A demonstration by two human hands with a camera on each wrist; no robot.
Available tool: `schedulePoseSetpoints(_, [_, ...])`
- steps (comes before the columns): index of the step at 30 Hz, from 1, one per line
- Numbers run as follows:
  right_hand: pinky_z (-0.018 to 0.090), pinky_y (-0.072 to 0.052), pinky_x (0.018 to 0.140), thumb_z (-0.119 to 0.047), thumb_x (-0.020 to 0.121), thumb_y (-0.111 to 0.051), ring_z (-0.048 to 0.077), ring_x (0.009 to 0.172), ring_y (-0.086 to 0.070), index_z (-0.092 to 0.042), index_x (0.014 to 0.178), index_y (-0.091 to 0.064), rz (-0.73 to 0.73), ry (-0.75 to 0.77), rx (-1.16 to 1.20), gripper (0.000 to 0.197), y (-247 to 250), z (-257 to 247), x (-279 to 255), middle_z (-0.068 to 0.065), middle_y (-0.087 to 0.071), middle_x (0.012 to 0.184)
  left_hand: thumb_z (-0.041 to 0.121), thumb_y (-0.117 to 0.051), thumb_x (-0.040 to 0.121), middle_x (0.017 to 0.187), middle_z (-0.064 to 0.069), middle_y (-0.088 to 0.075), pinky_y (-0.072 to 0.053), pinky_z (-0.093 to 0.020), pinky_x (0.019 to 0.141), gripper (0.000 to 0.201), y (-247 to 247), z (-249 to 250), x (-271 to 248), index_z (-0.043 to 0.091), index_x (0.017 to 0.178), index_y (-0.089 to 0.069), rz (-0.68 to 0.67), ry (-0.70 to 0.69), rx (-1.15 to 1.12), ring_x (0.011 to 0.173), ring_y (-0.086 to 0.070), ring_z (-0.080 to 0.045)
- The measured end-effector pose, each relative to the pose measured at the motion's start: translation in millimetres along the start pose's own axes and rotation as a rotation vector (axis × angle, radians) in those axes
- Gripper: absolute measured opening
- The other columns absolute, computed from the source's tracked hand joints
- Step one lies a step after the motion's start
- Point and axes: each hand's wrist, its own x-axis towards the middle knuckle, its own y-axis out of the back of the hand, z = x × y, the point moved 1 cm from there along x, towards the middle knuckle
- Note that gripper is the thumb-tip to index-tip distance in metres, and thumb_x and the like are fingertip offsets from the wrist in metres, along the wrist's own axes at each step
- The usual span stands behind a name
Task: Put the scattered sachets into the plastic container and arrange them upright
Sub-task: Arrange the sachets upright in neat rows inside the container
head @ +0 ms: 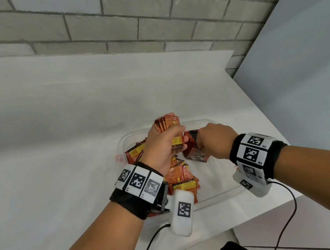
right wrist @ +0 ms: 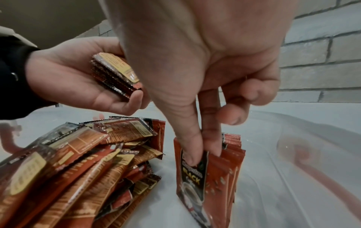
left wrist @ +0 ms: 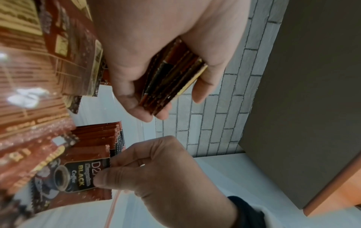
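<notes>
Right hand (right wrist: 205, 54) pinched upright red-brown foil sachets (right wrist: 210, 177) between thumb and fingers (right wrist: 212, 141) inside the clear plastic container (head: 217, 197); left hand (head: 162, 146) clasped a stacked bundle of sachets (head: 169, 124) above it.

My head camera looks steeply down on the counter (head: 57, 139) and the container (head: 221, 193) from above, while my two wrist cameras sit close under each palm facing fingerward, each framing the opposite hand and sharing the sachets (right wrist: 207, 177) standing in that container.
</notes>
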Motion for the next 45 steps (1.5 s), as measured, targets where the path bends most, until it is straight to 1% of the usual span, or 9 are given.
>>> schedulePoseSetpoints(11, [0.025, -0.034, 0.052, -0.012, 0.092, -0.047, 0.024, 0.066, -0.048, -0.008, 0.095, -0.065, 0.005, -0.013, -0.038, 0.019, 4, -6, 0, 0.005, -0.051, 0.079, 0.006, -0.066, 0.086, 0.078, -0.004, -0.061, -0.052, -0.029, 0.063, 0.019, -2, 0, -1, 0.017, 0.1, -0.059, -0.027, 0.029, 0.019, 0.073, -0.063, -0.02])
schedulePoseSetpoints(16, [0.025, -0.033, 0.051, -0.011, 0.09, -0.052, 0.023, 0.063, -0.046, -0.011, 0.088, -0.061, 0.014, -0.006, -0.064, 0.009, 4, -5, 0, 0.002, -0.046, 0.07, 0.006, -0.065, 0.086, 0.076, -0.003, -0.062, -0.053, -0.031, 0.065, 0.019, -2, 0, -1, 0.017, 0.1, -0.06, -0.025, 0.032, 0.02, 0.074, -0.064, -0.02])
schedulePoseSetpoints(19, [0.026, -0.034, 0.053, -0.013, 0.089, -0.055, 0.024, 0.069, -0.049, -0.012, 0.095, -0.061, 0.025, -0.001, -0.06, 0.009, 3, -1, 0, 0.004, -0.055, 0.082, 0.007, -0.065, 0.086, 0.079, -0.007, -0.062, -0.054, -0.037, 0.073, 0.017, -2, 0, -2, 0.013, 0.101, -0.059, -0.023, 0.044, 0.012, 0.075, -0.065, -0.023])
schedulePoseSetpoints(22, [0.024, -0.027, 0.048, -0.015, 0.087, -0.057, 0.024, 0.072, -0.05, -0.014, 0.098, -0.061, 0.04, -0.007, -0.041, 0.011, 2, 2, -1, 0.006, -0.059, 0.092, 0.009, -0.065, 0.086, 0.082, -0.012, -0.061, -0.053, -0.042, 0.077, 0.015, -2, 0, -2, 0.011, 0.099, -0.058, -0.024, 0.054, 0.006, 0.075, -0.066, -0.026])
schedulePoseSetpoints(28, [0.025, -0.031, 0.052, -0.021, 0.087, -0.059, 0.023, 0.071, -0.05, -0.012, 0.094, -0.06, 0.078, -0.012, -0.019, 0.011, 5, 3, -2, 0.005, -0.058, 0.09, 0.01, -0.065, 0.087, 0.079, -0.011, -0.063, -0.056, -0.036, 0.068, 0.014, -3, -1, -2, 0.009, 0.099, -0.059, -0.045, 0.078, 0.0, 0.071, -0.067, -0.023])
schedulePoseSetpoints(33, [0.025, -0.033, 0.052, -0.025, 0.085, -0.062, 0.022, 0.071, -0.053, -0.019, 0.082, -0.05, 0.092, -0.035, 0.055, 0.014, 1, 9, 0, 0.002, -0.059, 0.087, 0.007, -0.062, 0.088, 0.084, -0.019, -0.063, -0.057, -0.043, 0.077, 0.001, -4, 0, -3, 0.008, 0.089, -0.062, -0.097, 0.118, -0.034, 0.074, -0.069, -0.027])
schedulePoseSetpoints(39, [0.026, -0.041, 0.063, -0.033, 0.089, -0.061, 0.015, 0.076, -0.057, -0.019, 0.096, -0.065, 0.212, -0.145, 0.395, 0.016, 6, 28, -18, -0.001, -0.066, 0.093, 0.002, -0.06, 0.088, 0.093, -0.019, -0.069, -0.059, -0.042, 0.074, 0.021, -3, 9, 4, 0.01, 0.107, -0.063, -0.199, 0.154, 0.033, 0.081, -0.07, -0.027])
schedulePoseSetpoints(43, [0.017, -0.045, 0.061, -0.036, 0.09, -0.06, 0.002, 0.065, -0.055, -0.026, 0.1, -0.064, 0.38, -0.131, 0.901, 0.015, 14, 28, -48, -0.009, -0.064, 0.089, 0.002, -0.065, 0.082, 0.108, -0.018, -0.069, -0.055, -0.044, 0.081, 0.033, -7, 16, 12, 0.016, 0.112, -0.064, -0.282, 0.209, 0.107, 0.092, -0.067, -0.029])
schedulePoseSetpoints(45, [0.013, -0.045, 0.057, -0.037, 0.087, -0.062, 0.0, 0.061, -0.055, -0.028, 0.106, -0.061, 0.405, -0.114, 1.155, 0.021, 16, 23, -59, -0.008, -0.064, 0.09, 0.005, -0.068, 0.075, 0.107, -0.017, -0.068, -0.058, -0.041, 0.077, 0.044, -8, 17, 12, 0.014, 0.117, -0.062, -0.358, 0.252, 0.135, 0.092, -0.067, -0.029])
